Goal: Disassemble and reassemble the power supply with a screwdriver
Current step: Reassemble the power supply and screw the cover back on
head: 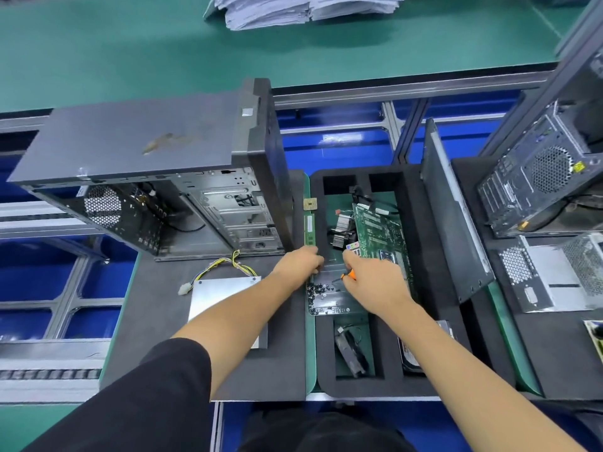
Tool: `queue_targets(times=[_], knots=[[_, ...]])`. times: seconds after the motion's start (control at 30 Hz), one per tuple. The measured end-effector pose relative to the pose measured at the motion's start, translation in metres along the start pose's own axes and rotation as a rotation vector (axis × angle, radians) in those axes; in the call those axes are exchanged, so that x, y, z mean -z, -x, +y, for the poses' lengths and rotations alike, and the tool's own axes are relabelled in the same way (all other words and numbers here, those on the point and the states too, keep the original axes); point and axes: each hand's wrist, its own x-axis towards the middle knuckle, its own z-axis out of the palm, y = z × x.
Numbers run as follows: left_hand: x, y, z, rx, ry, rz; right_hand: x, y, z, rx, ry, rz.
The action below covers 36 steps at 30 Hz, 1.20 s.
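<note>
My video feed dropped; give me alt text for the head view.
Both hands meet over small black screws in a black foam tray; the right hand grips an orange-handled screwdriver. The silver power supply box lies beside the open grey computer case.

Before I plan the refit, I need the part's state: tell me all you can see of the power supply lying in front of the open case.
The power supply is a silver, bare-metal box lying flat on the dark grey foam mat, out of the open computer case behind it. Small screw holes show at its far corners. A yellow-and-black wire bundle leaves its far edge and ends in a white connector on the mat. The left forearm crosses above its right part and hides it; neither hand touches it.
</note>
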Motion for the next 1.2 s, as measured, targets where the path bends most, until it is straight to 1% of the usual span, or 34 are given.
queue_targets(times=[0.1, 0.3, 0.53, 0.67, 0.8, 0.9, 0.97, 1.0, 1.03, 1.1, 1.2], knots=[[0.002, -0.001, 0.0, -0.089, -0.17, -0.014, -0.003, -0.001, 0.003, 0.018, -0.003, 0.0], [0.002, -0.007, 0.006, -0.134, -0.308, -0.033, -0.012, -0.003, 0.005, 0.043, 0.027, -0.008], [0.002, -0.005, 0.01, -0.165, -0.393, 0.006, -0.012, -0.004, 0.002, 0.044, 0.037, -0.024], [0.009, 0.0, 0.012, -0.158, -0.347, 0.037, -0.008, -0.003, 0.001, 0.039, 0.039, -0.026], [0.013, 0.007, 0.012, -0.152, -0.187, 0.084, 0.0, -0.001, 0.002, 0.02, 0.024, -0.021], [0.009, 0.012, 0.008, -0.114, -0.023, 0.068, 0.007, 0.001, 0.001, 0.013, 0.011, -0.008], [0.002, 0.019, 0.006, -0.05, 0.227, 0.109, 0.013, 0.001, -0.003, 0.015, 0.004, 0.017], [0.002, 0.025, 0.004, -0.025, 0.319, 0.154, 0.016, 0.001, -0.005, 0.021, 0.003, 0.03], [0.001, 0.033, -0.001, -0.035, 0.386, 0.199, 0.02, 0.001, -0.008, 0.031, 0.001, 0.042], [-0.001, 0.046, -0.005, -0.006, 0.599, 0.194, 0.025, -0.001, -0.014, 0.058, -0.006, 0.067], [-0.001, 0.068, -0.013, 0.1, 0.846, 0.284, 0.03, -0.004, -0.029, 0.123, -0.007, 0.117]])
